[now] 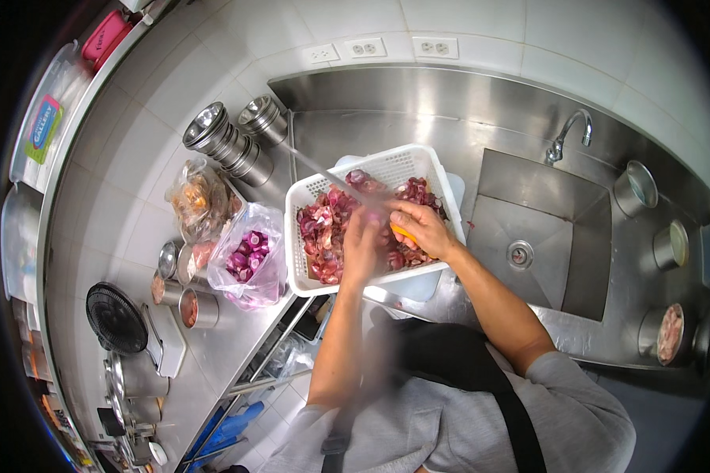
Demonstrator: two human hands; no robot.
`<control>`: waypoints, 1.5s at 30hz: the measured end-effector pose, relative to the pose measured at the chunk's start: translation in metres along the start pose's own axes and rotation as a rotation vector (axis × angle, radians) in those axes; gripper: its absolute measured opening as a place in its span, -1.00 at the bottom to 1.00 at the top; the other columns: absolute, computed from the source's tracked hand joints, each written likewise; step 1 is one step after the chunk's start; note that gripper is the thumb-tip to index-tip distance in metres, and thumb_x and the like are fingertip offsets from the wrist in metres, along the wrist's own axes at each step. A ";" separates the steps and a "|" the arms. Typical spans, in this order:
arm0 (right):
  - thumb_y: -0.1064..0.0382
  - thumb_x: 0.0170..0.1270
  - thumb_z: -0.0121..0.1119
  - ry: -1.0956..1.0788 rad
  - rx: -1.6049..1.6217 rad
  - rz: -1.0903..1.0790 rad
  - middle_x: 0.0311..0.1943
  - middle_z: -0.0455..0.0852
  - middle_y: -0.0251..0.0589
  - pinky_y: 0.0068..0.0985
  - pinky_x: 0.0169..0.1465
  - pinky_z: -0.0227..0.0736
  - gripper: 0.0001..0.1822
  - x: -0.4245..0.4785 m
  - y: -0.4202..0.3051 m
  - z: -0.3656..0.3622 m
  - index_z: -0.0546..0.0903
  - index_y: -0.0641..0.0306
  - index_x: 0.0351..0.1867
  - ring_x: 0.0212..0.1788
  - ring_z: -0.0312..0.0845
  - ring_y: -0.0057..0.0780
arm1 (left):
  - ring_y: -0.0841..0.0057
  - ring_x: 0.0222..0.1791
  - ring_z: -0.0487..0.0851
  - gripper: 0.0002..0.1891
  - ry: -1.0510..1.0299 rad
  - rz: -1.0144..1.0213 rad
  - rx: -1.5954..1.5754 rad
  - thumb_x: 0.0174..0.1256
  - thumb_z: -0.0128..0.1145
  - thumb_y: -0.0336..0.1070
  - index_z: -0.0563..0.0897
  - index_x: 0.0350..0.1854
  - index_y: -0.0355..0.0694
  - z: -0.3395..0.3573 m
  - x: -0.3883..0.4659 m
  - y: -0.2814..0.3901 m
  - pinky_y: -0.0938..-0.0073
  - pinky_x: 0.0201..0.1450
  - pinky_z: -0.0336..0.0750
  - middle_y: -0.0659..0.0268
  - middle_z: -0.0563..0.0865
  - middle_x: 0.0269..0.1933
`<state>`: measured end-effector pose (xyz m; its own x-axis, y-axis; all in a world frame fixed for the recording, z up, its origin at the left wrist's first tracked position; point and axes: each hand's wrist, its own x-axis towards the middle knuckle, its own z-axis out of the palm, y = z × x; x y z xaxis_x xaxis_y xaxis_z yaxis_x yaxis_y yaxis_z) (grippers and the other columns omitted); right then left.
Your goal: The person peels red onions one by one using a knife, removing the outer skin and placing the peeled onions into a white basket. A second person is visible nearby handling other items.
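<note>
In front of me a white perforated plastic basket point(374, 282) holds a heap of red onion or shallot skins and pieces point(325, 236). My left hand point(362, 239) is over the middle of the heap, its fingertips blurred behind a hazy streak close to the camera; whether it grips a bulb cannot be made out. My right hand point(423, 229) is closed around a yellow handle point(403, 233), close beside the left fingers. The working end of that tool is hidden. Left of the basket, a clear plastic bag point(269, 236) contains peeled purple shallots point(248, 255).
A steel sink point(523, 236) with a faucet point(559, 145) lies to the right, with several metal pots point(635, 189) beyond it. Stacked steel containers point(228, 142), a bag of food point(194, 198), pots of meat point(198, 307) and a black fan point(116, 317) stand left.
</note>
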<state>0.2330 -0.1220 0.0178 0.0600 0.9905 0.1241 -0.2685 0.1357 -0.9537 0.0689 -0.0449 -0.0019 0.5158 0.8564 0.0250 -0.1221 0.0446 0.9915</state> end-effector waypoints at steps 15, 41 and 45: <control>0.01 0.55 0.18 0.157 -0.356 -0.081 -0.47 0.59 -0.38 -0.57 -0.31 0.42 -0.59 0.003 0.017 -0.001 0.74 0.26 0.17 -0.40 0.47 -0.66 | 0.77 -0.34 0.49 -0.62 0.078 0.036 0.120 0.57 0.12 -0.29 0.61 0.33 -0.29 0.007 -0.004 0.012 0.69 -0.31 0.39 0.46 0.65 -0.16; -0.03 0.64 0.03 0.034 0.059 0.028 -0.48 0.53 -0.47 -0.72 -0.50 0.24 -0.59 -0.003 0.008 0.000 0.68 0.29 0.05 -0.54 0.34 -0.78 | 0.46 0.12 0.68 -0.55 0.068 0.126 -0.218 0.45 0.11 -0.50 0.49 0.37 -0.23 -0.005 -0.005 0.005 0.40 0.16 0.63 0.22 0.68 0.15; -0.05 0.64 0.02 0.018 0.041 0.021 -0.49 0.52 -0.47 -0.70 -0.50 0.24 -0.60 -0.003 0.006 0.005 0.66 0.27 -0.10 -0.54 0.33 -0.78 | 0.45 0.12 0.68 -0.55 0.046 0.158 -0.236 0.44 0.17 -0.52 0.49 0.36 -0.25 -0.001 -0.007 0.008 0.37 0.20 0.64 0.21 0.66 0.18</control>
<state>0.2260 -0.1239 0.0130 0.0711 0.9926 0.0985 -0.3088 0.1158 -0.9441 0.0629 -0.0500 0.0062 0.4367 0.8843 0.1653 -0.3943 0.0230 0.9187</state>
